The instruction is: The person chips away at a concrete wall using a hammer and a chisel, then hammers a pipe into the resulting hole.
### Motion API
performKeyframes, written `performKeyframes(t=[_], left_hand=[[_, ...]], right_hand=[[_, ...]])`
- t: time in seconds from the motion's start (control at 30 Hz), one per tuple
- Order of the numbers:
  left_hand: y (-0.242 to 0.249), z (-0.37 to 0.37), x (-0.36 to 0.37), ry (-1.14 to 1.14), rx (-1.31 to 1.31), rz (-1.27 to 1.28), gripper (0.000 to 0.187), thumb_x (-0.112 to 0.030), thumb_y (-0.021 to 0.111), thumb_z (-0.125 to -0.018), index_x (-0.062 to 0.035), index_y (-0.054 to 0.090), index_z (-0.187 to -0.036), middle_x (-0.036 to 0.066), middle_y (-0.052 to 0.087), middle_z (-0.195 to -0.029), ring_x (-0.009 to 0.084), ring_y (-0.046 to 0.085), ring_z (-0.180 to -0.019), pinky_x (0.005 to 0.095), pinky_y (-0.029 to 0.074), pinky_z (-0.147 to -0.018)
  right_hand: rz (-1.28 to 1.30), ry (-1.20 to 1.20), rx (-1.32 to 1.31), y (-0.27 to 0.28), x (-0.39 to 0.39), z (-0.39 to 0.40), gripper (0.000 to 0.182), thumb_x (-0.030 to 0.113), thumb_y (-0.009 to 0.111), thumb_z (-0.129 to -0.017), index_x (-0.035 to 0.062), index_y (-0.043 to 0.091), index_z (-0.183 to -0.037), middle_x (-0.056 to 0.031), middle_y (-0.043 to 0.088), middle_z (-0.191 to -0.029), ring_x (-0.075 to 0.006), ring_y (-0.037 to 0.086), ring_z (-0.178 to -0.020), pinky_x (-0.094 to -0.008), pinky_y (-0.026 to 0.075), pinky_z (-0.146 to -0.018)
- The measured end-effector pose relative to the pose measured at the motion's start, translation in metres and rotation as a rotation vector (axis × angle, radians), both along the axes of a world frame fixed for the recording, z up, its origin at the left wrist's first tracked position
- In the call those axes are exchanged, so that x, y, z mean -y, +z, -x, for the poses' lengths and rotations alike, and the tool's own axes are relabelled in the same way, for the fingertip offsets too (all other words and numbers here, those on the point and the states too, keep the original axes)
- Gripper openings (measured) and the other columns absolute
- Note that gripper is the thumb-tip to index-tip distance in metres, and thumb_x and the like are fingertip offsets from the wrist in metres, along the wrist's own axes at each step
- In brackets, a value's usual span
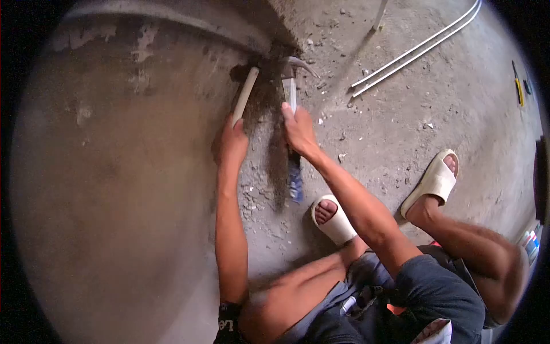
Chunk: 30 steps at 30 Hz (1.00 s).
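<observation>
My left hand (234, 140) is wrapped round a short off-white pipe (246, 94), whose upper end leans at a dark, damp-looking patch low on the wall. A claw hammer (290, 92) is gripped by my right hand (299, 131), partway along its pale shaft. Its curved claw points to the right, and the blue-and-dark lower handle sticks out below my fist. The hammer's head is close to the base of the wall, just right of the pipe's tip. Part of the head fades into the dark corner.
The plastered wall (114, 155) fills the left side. Rubble (255, 195) lies along its foot. Long white pipes (418, 53) rest on the floor at upper right, with a yellow-handled tool (519, 92) farther right. My feet wear cream slides (438, 182).
</observation>
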<state>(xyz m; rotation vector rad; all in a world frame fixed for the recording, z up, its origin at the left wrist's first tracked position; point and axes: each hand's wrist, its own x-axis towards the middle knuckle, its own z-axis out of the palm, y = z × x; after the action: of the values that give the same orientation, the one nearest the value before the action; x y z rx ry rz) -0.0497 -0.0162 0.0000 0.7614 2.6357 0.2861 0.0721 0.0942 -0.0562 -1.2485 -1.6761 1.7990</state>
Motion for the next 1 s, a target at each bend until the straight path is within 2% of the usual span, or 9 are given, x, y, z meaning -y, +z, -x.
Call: performKeyframes(t=[0.1, 0.17, 0.33, 0.53, 0.6, 0.7, 0.87, 0.93, 1.0], left_hand=[[-0.028, 0.004, 0.03, -0.033, -0.043, -0.167, 0.032, -0.028, 0.044, -0.093, -0.0099, 0.052, -0.118, 0.023, 0.062, -0.101, 0.0438, 0.057, -0.092, 0.0509, 0.045, -0.076], [-0.02, 0.0, 0.023, -0.076, -0.072, -0.149, 0.032, -0.027, 0.044, -0.093, -0.0103, 0.052, -0.119, 0.022, 0.062, -0.101, 0.0442, 0.057, -0.091, 0.0514, 0.044, -0.075], [0.03, -0.024, -0.018, 0.123, 0.083, 0.018, 0.033, -0.027, 0.041, -0.093, -0.0025, 0.053, -0.112, 0.027, 0.058, -0.104, 0.0456, 0.055, -0.096, 0.0477, 0.044, -0.08], [0.036, -0.036, -0.022, 0.14, 0.01, -0.002, 0.032, -0.029, 0.042, -0.093, -0.0029, 0.054, -0.108, 0.027, 0.06, -0.095, 0.0475, 0.055, -0.089, 0.0502, 0.045, -0.075], [0.031, -0.037, -0.018, 0.151, 0.003, -0.025, 0.033, -0.03, 0.041, -0.093, -0.0029, 0.054, -0.107, 0.027, 0.059, -0.095, 0.0473, 0.055, -0.089, 0.0502, 0.045, -0.075], [0.029, -0.034, -0.013, 0.154, -0.002, -0.023, 0.032, -0.03, 0.042, -0.093, -0.0045, 0.054, -0.109, 0.028, 0.059, -0.096, 0.0469, 0.055, -0.09, 0.051, 0.045, -0.075], [0.003, -0.017, 0.001, 0.09, 0.059, -0.096, 0.034, -0.03, 0.042, -0.093, -0.0056, 0.054, -0.113, 0.028, 0.059, -0.1, 0.0463, 0.055, -0.093, 0.0509, 0.044, -0.078], [-0.009, -0.014, 0.004, 0.126, 0.005, -0.178, 0.039, -0.031, 0.04, -0.095, -0.0005, 0.053, -0.115, 0.027, 0.058, -0.108, 0.0464, 0.052, -0.102, 0.0474, 0.043, -0.085], [0.022, -0.025, -0.01, 0.152, 0.075, -0.137, 0.04, -0.031, 0.041, -0.095, 0.0012, 0.053, -0.116, 0.028, 0.057, -0.109, 0.0462, 0.052, -0.103, 0.047, 0.042, -0.086]], right_hand=[[0.216, 0.037, 0.07, -0.003, -0.008, -0.022, 0.053, 0.045, 0.042, -0.093, -0.0054, 0.051, -0.078, -0.0218, 0.051, -0.06, -0.032, 0.056, -0.061, -0.0462, 0.041, -0.06], [0.189, 0.048, -0.047, 0.007, -0.011, -0.028, 0.043, 0.043, 0.04, -0.096, 0.0058, 0.041, -0.074, -0.0038, 0.045, -0.052, -0.0144, 0.044, -0.035, -0.0296, 0.037, -0.033], [0.34, 0.047, -0.151, 0.043, -0.021, -0.025, 0.043, 0.044, 0.04, -0.096, 0.0054, 0.042, -0.076, -0.0026, 0.045, -0.052, -0.0137, 0.044, -0.035, -0.0288, 0.036, -0.033], [0.045, 0.061, -0.146, 0.054, -0.022, -0.023, 0.036, 0.032, 0.044, -0.095, -0.0015, 0.047, -0.083, -0.0087, 0.05, -0.051, -0.0197, 0.053, -0.043, -0.0356, 0.041, -0.043], [-0.02, -0.118, -0.344, 0.066, -0.012, -0.021, 0.035, 0.036, 0.044, -0.096, 0.0052, 0.043, -0.078, -0.0009, 0.045, -0.052, -0.0103, 0.045, -0.04, -0.0237, 0.036, -0.036], [0.104, -0.352, -0.606, 0.071, 0.01, -0.008, 0.035, 0.035, 0.043, -0.096, 0.0051, 0.045, -0.078, -0.0011, 0.045, -0.052, -0.0108, 0.045, -0.04, -0.0237, 0.036, -0.037], [-0.433, -0.012, 0.015, 0.018, 0.004, 0.0, 0.036, 0.034, 0.043, -0.096, 0.0031, 0.044, -0.077, -0.0037, 0.047, -0.052, -0.0133, 0.046, -0.038, -0.027, 0.036, -0.033], [0.008, 0.001, -0.044, 0.028, -0.014, -0.012, 0.037, 0.035, 0.042, -0.096, 0.0041, 0.043, -0.076, -0.0034, 0.046, -0.052, -0.0131, 0.045, -0.038, -0.0268, 0.036, -0.034], [0.046, -0.079, -0.132, 0.058, -0.01, -0.022, 0.037, 0.035, 0.041, -0.096, 0.0043, 0.043, -0.075, -0.0032, 0.046, -0.052, -0.0127, 0.045, -0.038, -0.0267, 0.036, -0.034]])
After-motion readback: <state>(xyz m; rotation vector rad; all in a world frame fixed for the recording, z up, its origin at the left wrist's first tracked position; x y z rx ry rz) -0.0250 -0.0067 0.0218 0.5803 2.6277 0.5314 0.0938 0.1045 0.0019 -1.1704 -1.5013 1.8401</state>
